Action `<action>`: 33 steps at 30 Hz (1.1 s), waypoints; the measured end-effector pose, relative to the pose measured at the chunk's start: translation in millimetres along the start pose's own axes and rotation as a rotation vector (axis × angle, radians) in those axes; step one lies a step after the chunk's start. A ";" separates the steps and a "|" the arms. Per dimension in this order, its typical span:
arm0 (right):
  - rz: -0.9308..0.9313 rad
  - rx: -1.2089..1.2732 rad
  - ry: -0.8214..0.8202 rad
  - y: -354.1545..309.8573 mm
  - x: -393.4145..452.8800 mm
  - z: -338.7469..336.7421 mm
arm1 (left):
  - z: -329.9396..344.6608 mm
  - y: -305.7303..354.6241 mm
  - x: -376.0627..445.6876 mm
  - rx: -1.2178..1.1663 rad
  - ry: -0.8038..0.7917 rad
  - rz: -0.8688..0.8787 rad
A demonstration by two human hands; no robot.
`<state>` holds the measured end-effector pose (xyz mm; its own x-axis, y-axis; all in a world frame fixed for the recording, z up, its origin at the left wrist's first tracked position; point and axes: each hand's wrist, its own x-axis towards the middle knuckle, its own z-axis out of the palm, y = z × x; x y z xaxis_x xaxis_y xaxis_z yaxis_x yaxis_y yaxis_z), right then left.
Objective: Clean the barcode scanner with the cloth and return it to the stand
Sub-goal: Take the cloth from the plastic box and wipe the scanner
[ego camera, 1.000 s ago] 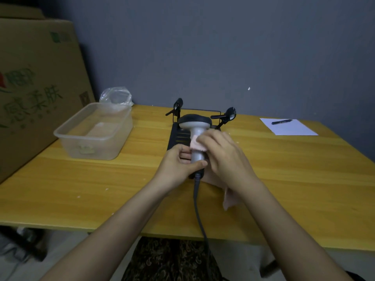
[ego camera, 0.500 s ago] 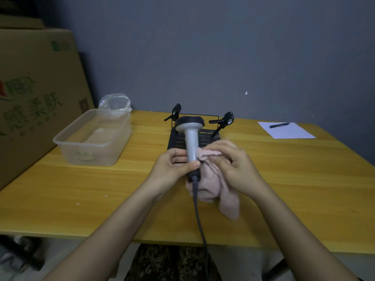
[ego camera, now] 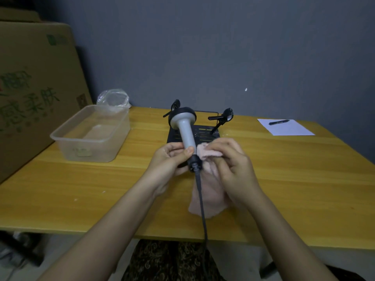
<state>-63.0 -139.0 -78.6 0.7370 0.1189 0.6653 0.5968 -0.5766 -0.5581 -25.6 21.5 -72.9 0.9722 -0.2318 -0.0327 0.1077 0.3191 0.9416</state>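
Green Chinese print, cardboard box (ego camera: 34, 94)

Left hand (ego camera: 169, 159) and right hand (ego camera: 233, 161) both gripping, forearms converging

A yellow wooden table (ego camera: 304, 179) stands against a dim grey-blue wall (ego camera: 223, 47).

At the left edge of the frame, the large brown cardboard box (ego camera: 34, 94) carries green printed Chinese characters, of which 感柔肤 reads clearly; the row above is cut off and unreadable.
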 end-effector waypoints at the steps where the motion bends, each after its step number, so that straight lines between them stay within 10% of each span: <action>1: -0.006 0.001 0.010 -3.1 -0.9 6.1 | 0.3 0.0 0.2 -0.006 0.002 -0.003; 26: 0.060 -0.106 -0.097 10.7 -12.8 11.7 | -14.7 -1.4 4.7 0.024 -0.055 0.013; 33: 0.142 0.011 0.264 -10.6 34.4 -1.3 | -19.5 -3.2 3.8 0.048 -0.190 0.004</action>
<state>-44.4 -129.9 -49.1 0.7059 -0.1776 0.6857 0.4982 -0.5636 -0.6589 -18.2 37.6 -82.5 0.9155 -0.4011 0.0306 0.0894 0.2772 0.9567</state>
